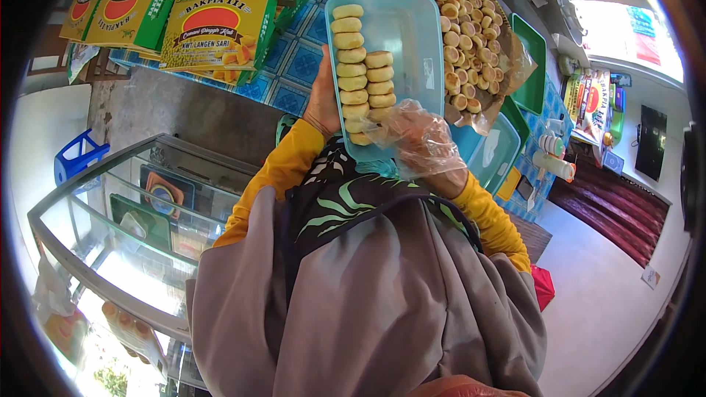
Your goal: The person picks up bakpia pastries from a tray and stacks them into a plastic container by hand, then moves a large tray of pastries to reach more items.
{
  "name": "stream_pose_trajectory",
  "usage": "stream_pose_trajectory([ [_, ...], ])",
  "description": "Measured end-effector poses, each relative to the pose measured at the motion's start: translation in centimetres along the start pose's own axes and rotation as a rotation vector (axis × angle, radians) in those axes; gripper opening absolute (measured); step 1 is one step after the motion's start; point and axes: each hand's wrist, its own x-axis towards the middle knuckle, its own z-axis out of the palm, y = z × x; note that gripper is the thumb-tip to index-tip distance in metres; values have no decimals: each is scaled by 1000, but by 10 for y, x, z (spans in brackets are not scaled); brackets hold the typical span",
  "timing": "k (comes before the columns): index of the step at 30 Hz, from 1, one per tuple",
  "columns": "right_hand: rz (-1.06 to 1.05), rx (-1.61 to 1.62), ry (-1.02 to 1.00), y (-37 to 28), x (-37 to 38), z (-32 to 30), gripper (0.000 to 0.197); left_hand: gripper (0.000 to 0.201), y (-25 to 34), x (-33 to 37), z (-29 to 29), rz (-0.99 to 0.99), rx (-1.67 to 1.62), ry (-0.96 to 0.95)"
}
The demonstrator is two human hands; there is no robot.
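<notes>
A pale blue plastic tub [415,37] is tilted up in front of me. My left hand [322,95] is closed around its left side, the thumb along the rim. Inside, small round pastries [348,44] stand on edge in two columns, a long one against the left wall and a shorter one beside it. My right hand [423,140], in a loose clear plastic glove, reaches over the tub's near end. Its fingers are closed at the bottom of the shorter column, on a pastry [380,114] partly hidden by the crinkled glove.
Many browned pastries [471,44] lie on brown paper beyond the tub. Yellow-green boxes [217,29] are stacked at the back left on a blue checked tablecloth [294,66]. Green trays [528,66] and another blue tub [496,147] stand at right. A glass display case [95,198] is at left.
</notes>
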Motion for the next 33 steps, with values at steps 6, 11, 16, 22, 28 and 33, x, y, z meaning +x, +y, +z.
stream_pose_trajectory([
  [6, 63, 226, 179, 15, -10, -1, 27, 70, 2, -4, -11, 36, 128, 176],
  [11, -44, -621, 207, 12, -22, 4, 38, 65, -1, -9, 8, 67, 169, 214],
  [16, 81, -82, 241, 15, -23, 27, 49, 63, -4, -6, -4, 70, 136, 197],
  [22, 284, 159, 420, 15, -2, 14, 54, 62, -3, -5, -10, 70, 91, 212],
  [28, 413, 236, 453, 12, 4, 18, 47, 63, -5, -3, -6, 31, 1, 135],
  [33, 366, 415, 457, 18, -8, -2, 43, 72, -5, -3, -9, 1, -3, 208],
])
